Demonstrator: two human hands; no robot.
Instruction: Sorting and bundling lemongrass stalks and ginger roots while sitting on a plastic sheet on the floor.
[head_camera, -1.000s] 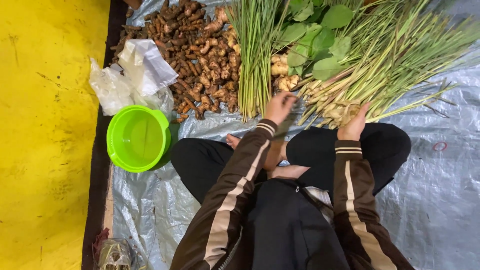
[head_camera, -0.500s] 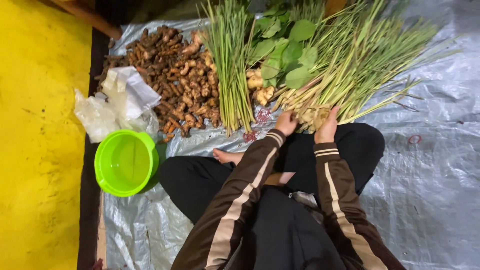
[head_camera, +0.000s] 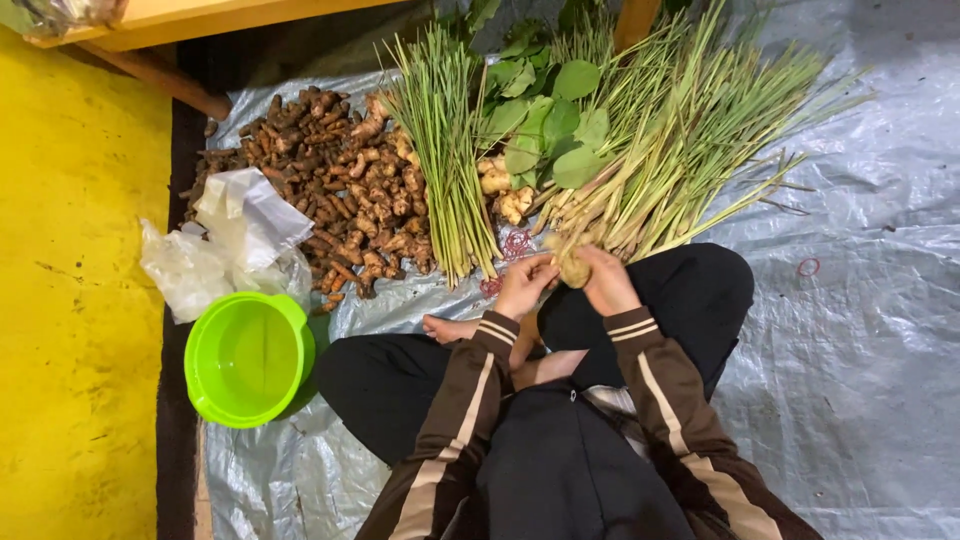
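I see both hands, left hand (head_camera: 522, 285) and right hand (head_camera: 603, 280), closed around the lemongrass bundle (head_camera: 660, 150) butts, stalks running up-right away from my fingers.

Root pile (head_camera: 340, 200) on the tarp (head_camera: 860, 330): bowl (head_camera: 248, 358) and bags (head_camera: 225, 240) to its left, lemongrass bundle (head_camera: 445, 150) and leaves (head_camera: 550, 120) to its right.

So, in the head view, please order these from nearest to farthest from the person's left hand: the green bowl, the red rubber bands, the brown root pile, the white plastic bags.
From the left hand:
1. Red rubber bands, just above the hand on the sheet.
2. Brown root pile, up and to the left.
3. Green bowl, far left and lower.
4. White plastic bags, farthest left, beside the yellow floor.
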